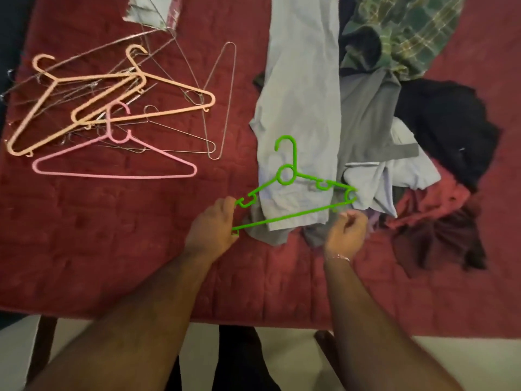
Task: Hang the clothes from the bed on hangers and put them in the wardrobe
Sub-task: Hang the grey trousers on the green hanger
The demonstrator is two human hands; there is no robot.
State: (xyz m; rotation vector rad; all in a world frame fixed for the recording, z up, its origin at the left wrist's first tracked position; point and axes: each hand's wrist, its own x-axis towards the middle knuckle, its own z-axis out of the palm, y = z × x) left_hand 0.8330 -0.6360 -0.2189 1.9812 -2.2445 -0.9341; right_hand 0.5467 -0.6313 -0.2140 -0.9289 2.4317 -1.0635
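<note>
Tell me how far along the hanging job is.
Early. Nothing looks hung yet. In hand: the left hand grips the green hanger lying across the light blue garment; the right hand is curled beside it. Left: the clothes pile, with spare hangers waiting.

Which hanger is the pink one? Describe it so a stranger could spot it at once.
On the red bed, look to the pile of hangers at the left. The pink hanger lies at the near edge of that pile. It is the only pink one: its neighbours are orange or bare wire, and the green hanger lies apart, on the clothes.
</note>
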